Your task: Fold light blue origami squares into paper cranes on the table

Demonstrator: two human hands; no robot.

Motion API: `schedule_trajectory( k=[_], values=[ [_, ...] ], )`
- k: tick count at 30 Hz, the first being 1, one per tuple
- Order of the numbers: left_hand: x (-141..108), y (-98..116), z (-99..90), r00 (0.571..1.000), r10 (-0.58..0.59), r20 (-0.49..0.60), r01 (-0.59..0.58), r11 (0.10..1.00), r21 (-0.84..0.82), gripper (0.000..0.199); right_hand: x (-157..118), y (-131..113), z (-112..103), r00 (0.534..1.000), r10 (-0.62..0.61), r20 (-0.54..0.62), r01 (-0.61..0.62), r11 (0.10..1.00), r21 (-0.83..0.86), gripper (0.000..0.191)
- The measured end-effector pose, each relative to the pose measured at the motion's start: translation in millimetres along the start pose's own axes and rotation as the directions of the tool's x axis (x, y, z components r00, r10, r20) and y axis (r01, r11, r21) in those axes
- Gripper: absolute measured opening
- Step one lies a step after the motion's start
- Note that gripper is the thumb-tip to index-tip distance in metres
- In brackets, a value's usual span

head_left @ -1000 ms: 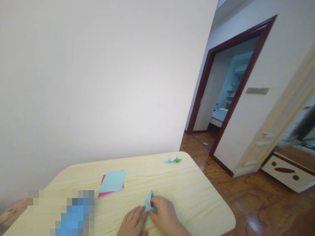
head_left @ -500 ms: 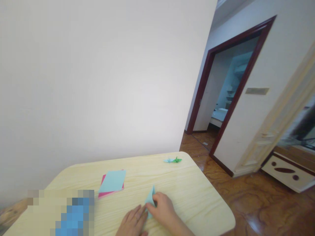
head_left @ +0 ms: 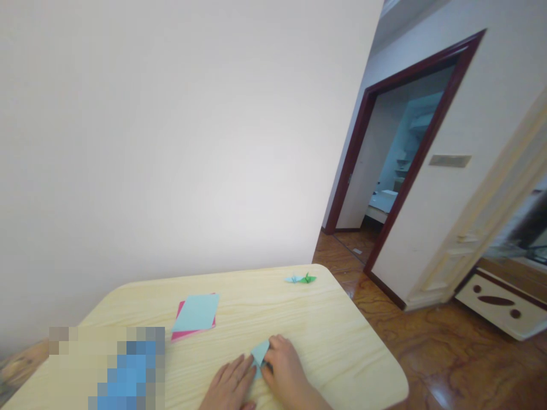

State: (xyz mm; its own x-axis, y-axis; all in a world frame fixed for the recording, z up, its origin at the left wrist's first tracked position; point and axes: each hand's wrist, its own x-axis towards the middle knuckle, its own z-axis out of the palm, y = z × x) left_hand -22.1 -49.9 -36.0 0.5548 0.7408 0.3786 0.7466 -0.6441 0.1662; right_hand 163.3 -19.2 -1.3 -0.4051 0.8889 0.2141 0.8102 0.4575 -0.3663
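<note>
Blue paper now sits lower at its tip than earlier, part-folded on the table, left hand flat at its near edge, right hand pinching its right side; two figures seemingly finished, sheets unfolded.

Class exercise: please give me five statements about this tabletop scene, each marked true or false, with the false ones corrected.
1. The right hand is on the folded light-blue paper. True.
2. The left hand is clenched in a fist. False: its fingers are extended.
3. The pink sheet covers the flat light-blue sheet. False: it lies partly underneath.
4. The green paper figure is at the picture's far left. False: it is near the table's far-right corner.
5. The door frame is dark red. True.
</note>
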Motion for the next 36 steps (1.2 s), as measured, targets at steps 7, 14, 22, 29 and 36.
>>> schedule_trajectory(
  k=[7,14,22,29,36],
  values=[
    [7,-3,-8.7,0.982,-0.136,-0.131,0.103,0.968,-0.23,0.063,-5,-5,4,0.999,-0.038,-0.005,0.037,0.996,-0.087,0.013],
    [5,-5,18.7,0.994,-0.049,-0.102,0.02,0.964,-0.266,0.071,-14,-5,-9,0.993,-0.116,0.016,0.117,0.993,-0.01,0.015],
    [1,3,12.8,0.993,-0.069,-0.099,0.049,0.98,-0.191,0.073,-19,-3,-24,0.981,-0.168,0.092,0.165,0.985,0.046,0.014],
    [3,3,9.7,0.997,-0.055,-0.056,0.046,0.986,-0.16,0.074,-24,-9,-25,0.982,-0.172,0.079,0.17,0.985,0.023,0.014],
    [2,-4,15.2,0.995,-0.093,-0.04,0.085,0.982,-0.169,0.077,-26,-13,-29,0.978,-0.203,0.045,0.202,0.979,0.019,0.026]
  ],
)
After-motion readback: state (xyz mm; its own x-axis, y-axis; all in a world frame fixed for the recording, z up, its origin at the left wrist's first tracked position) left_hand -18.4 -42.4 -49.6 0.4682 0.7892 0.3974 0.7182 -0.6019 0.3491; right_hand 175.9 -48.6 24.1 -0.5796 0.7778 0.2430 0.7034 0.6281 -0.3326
